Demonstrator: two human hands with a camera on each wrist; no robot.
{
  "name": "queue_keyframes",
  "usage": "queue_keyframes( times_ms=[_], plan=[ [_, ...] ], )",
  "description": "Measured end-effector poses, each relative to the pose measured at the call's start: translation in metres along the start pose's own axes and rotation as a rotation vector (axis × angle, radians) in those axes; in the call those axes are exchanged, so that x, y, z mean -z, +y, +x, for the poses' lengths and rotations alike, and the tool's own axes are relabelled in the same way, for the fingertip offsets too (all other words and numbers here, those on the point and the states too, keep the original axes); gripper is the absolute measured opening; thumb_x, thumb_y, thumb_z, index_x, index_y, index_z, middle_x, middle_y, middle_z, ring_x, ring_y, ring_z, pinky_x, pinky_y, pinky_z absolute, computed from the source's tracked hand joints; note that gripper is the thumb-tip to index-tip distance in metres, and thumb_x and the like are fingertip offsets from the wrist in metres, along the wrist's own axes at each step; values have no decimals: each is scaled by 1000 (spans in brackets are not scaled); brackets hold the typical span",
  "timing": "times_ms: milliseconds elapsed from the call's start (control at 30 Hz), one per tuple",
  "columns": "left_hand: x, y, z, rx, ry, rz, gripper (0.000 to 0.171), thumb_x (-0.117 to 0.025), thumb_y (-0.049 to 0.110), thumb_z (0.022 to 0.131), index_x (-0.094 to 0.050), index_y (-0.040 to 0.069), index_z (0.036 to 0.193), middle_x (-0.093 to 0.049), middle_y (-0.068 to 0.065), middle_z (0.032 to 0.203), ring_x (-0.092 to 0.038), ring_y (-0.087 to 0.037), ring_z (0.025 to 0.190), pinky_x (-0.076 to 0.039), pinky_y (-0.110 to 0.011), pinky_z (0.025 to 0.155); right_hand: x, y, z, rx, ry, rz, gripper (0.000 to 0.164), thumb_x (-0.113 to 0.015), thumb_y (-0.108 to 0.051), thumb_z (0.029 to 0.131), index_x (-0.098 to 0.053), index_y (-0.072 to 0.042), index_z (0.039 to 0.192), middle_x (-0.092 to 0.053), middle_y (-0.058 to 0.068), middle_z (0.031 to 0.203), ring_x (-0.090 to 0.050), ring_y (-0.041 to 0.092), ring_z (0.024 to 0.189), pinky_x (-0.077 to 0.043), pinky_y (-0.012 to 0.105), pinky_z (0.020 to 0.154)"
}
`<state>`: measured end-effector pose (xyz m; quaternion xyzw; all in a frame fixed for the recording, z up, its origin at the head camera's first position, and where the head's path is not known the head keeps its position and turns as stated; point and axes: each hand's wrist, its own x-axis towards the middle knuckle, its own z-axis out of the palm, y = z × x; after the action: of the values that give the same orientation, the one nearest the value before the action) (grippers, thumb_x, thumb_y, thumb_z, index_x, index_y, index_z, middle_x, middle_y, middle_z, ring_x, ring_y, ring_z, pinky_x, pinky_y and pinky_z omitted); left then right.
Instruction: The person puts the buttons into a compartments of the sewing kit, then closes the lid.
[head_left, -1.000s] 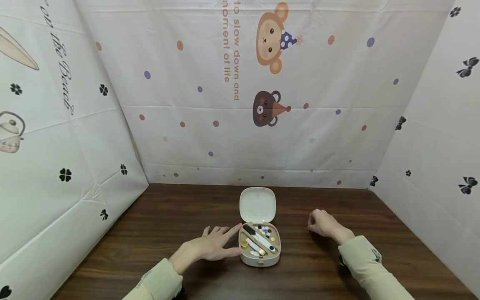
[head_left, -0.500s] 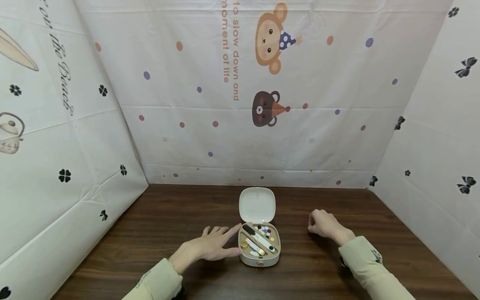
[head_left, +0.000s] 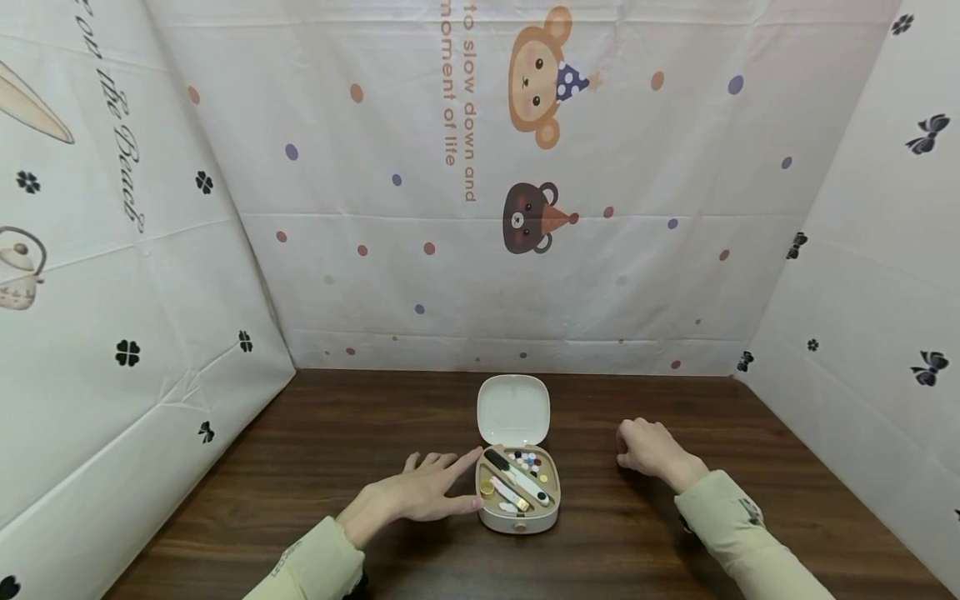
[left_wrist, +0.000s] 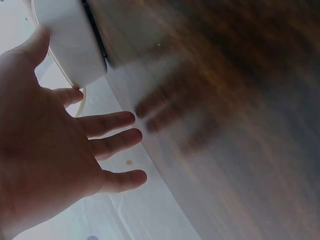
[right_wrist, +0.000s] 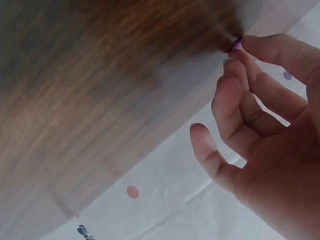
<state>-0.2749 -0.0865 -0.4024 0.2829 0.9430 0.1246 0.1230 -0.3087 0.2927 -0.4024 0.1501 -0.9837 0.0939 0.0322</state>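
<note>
An opened white sewing box [head_left: 501,522] stands on the table, its white lid [head_left: 513,408] tilted up at the back. My left hand [head_left: 420,493] lies spread at the box's left side, thumb and index fingertips right at its wall, the other fingers apart. In the left wrist view those fingers are straight, beside the box's side [left_wrist: 72,42]. To the right of the box, my right hand [head_left: 651,450] is low over the table. The right wrist view shows its thumb and index finger pinching a small flat purple thing [right_wrist: 236,44], mostly hidden by the fingertips.
Inside the box are a long black-and-white tool [head_left: 528,485], a pale strip-like tool with a gold end [head_left: 510,495], a gold ring-like piece [head_left: 487,489] and several small coloured buttons [head_left: 527,460]. Printed cloth walls [head_left: 360,300] enclose the dark wooden table [head_left: 375,417] at the back and sides.
</note>
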Motion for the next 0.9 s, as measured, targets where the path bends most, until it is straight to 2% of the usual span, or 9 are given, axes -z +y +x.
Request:
queue_keyframes(
  times_ms=[267, 533, 900],
  plan=[
    [0, 0, 1, 1, -9, 2, 80, -39, 71, 90, -15, 32, 155, -39, -14, 151, -34, -36, 140, -18, -68, 111, -3, 6, 6, -15, -39, 54, 12, -75, -7, 77, -64, -9, 72, -61, 2, 70, -50, 15, 58, -41, 32, 53],
    [-2, 0, 0, 0, -11, -6, 79, -40, 71, 91, -15, 32, 155, -39, -14, 151, -34, -35, 140, -17, -68, 111, -4, 8, 7, -10, -30, 63, 12, -74, -7, 71, -62, -9, 68, -59, 1, 67, -49, 15, 57, -41, 31, 53],
    [-2, -1, 1, 6, -7, 2, 79, -39, 71, 90, -15, 33, 155, -39, -13, 151, -35, -35, 140, -18, -68, 110, -6, 9, 5, -31, -34, 92, 10, -73, -10, 72, -63, -10, 70, -60, 0, 68, -50, 14, 57, -42, 30, 54]
  ],
)
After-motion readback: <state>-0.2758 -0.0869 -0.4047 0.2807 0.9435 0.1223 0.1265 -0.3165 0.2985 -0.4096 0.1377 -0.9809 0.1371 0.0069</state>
